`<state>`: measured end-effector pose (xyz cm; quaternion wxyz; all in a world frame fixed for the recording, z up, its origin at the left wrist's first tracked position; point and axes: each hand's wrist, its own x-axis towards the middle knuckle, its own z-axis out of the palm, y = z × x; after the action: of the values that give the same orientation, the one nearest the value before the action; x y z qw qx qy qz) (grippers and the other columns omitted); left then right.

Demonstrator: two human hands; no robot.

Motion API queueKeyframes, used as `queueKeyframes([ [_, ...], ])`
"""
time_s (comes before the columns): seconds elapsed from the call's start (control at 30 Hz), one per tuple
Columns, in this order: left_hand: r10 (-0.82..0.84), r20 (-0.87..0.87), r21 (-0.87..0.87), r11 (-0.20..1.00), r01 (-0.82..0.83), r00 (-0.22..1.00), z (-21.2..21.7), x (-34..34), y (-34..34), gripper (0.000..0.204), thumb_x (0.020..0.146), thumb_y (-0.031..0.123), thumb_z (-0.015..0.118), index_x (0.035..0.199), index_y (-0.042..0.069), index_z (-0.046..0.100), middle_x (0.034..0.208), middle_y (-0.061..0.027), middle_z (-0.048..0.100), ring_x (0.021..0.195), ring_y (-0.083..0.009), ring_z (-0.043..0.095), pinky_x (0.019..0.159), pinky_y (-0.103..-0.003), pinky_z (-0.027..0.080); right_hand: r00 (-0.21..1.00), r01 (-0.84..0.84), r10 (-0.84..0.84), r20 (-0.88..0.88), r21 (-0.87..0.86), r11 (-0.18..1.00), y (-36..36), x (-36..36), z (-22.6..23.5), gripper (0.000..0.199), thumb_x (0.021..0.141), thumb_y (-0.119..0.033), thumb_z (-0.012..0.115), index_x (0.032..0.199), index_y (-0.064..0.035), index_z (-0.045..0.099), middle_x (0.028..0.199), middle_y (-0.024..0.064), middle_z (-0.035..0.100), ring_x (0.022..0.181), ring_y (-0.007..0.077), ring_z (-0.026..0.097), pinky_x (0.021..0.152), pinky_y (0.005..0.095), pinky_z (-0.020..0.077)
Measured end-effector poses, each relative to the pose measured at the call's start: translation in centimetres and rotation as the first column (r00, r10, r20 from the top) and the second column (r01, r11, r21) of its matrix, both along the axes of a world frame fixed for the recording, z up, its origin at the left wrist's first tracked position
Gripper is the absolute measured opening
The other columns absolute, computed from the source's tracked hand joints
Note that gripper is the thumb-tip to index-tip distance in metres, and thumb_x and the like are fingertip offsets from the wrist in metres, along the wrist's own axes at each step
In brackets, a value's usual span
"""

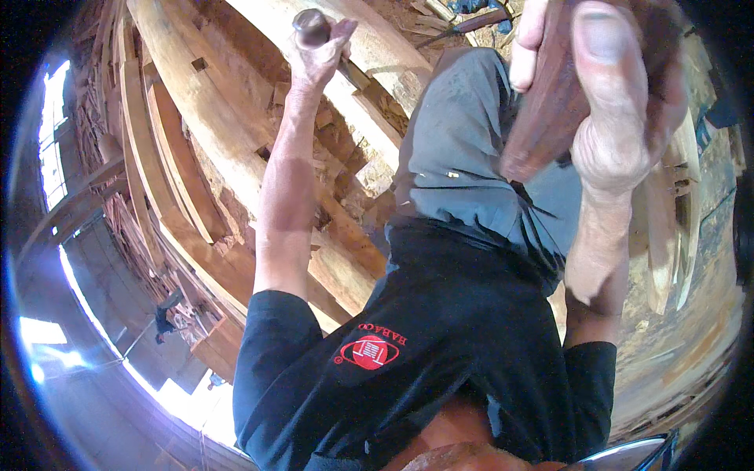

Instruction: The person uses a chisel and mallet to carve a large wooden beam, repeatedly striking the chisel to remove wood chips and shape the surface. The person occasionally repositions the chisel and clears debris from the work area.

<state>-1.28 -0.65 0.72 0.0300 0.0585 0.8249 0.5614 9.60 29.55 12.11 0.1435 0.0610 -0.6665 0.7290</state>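
Note:
At the upper left, my left hand (318, 63) is closed round a chisel (312, 27). The round butt of its handle faces up, and its blade is hidden below the fist. A pale timber beam (365, 118) lies under that hand. Large in the upper right, my right hand (616, 118) grips a dark reddish-brown wooden mallet (546, 118), thumb along its upper side. The mallet is raised close to the view, slightly blurred, and its top runs out of the picture. It covers part of my grey-trousered leg (459, 110).
Long curved timbers (212, 118) with square holes lie on the left. Wood chips (373, 177) are scattered between the beams. Another tool with a dark handle (479, 21) rests near the top edge. Pale split boards (667, 235) lie on the right.

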Motion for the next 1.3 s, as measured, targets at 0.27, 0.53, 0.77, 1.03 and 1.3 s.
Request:
queueKeyframes([
  [0.27, -0.013, -0.097, 0.085, 0.996, 0.022, 0.995, -2.1, 0.5, 0.3, 0.039, 0.084, 0.032, 0.089, 0.076, 0.009, 0.058, 0.058, 0.0002, 0.059, 0.054, -0.0107, 0.061, 0.053, -0.027, 0.051, 0.958, -0.262, 0.101, 0.269, 0.67, 0.694, -0.5, 0.5, -6.0, 0.066, 0.089, -0.032, 0.081, 0.144, -0.0047, 0.056, 0.126, 0.0244, 0.069, 0.111, 0.0342, 0.071, 0.096, 0.0416, 0.0553],
  [0.53, -0.042, 0.068, -0.036, 0.998, 0.045, 0.997, -2.5, 0.2, -0.6, 0.034, 0.088, 0.026, 0.085, 0.086, 0.005, 0.058, 0.067, -0.0042, 0.064, 0.06, -0.0125, 0.062, 0.057, -0.03, 0.051, 0.798, -0.478, 0.303, -0.522, -0.239, 0.845, 1.2, -3.9, -1.3, 0.045, 0.1, -0.039, 0.065, 0.114, 0.0036, 0.061, 0.089, 0.0152, 0.067, 0.071, 0.0189, 0.065, 0.069, 0.0351, 0.0595],
  [0.77, 0.116, 0.033, 0.1, 0.988, -0.119, 0.993, -3.1, 0.6, -1.7, 0.017, 0.086, 0.017, 0.078, 0.09, 0.006, 0.065, 0.069, -0.0033, 0.065, 0.064, -0.0117, 0.065, 0.057, -0.027, 0.052, 0.917, -0.382, 0.185, 0.352, 0.649, 0.658, -2.2, 0.8, -7.1, 0.062, 0.09, -0.033, 0.078, 0.142, -0.0069, 0.057, 0.124, 0.0226, 0.07, 0.112, 0.0367, 0.071, 0.094, 0.0421, 0.0567],
  [1.03, -0.008, -0.046, -0.01, 1.0, 0.007, 0.999, -3.7, 3.6, -1.8, 0.019, 0.087, 0.015, 0.081, 0.084, 0.002, 0.067, 0.069, -0.0024, 0.064, 0.066, -0.0107, 0.062, 0.06, -0.027, 0.051, 0.95, -0.059, -0.041, 0.309, 0.309, 0.949, 2.3, 3.5, -8.0, 0.067, 0.085, -0.023, 0.085, 0.137, 0.0078, 0.055, 0.117, 0.0301, 0.071, 0.112, 0.0291, 0.072, 0.096, 0.0375, 0.0548],
  [1.3, -0.073, -0.26, 0.4, 0.899, 0.177, 0.963, 3.9, -2.0, 5.2, 0.03, 0.098, 0.022, 0.071, 0.08, 0.001, 0.059, 0.061, -0.0079, 0.061, 0.052, -0.0177, 0.06, 0.051, -0.032, 0.051, 0.873, 0.128, -0.143, 0.467, 0.063, 0.99, 4.2, 1.1, -3.9, 0.065, 0.095, -0.014, 0.075, 0.151, 0.0035, 0.046, 0.087, 0.0073, 0.069, 0.066, 0.0096, 0.062, 0.059, 0.0234, 0.0503],
])
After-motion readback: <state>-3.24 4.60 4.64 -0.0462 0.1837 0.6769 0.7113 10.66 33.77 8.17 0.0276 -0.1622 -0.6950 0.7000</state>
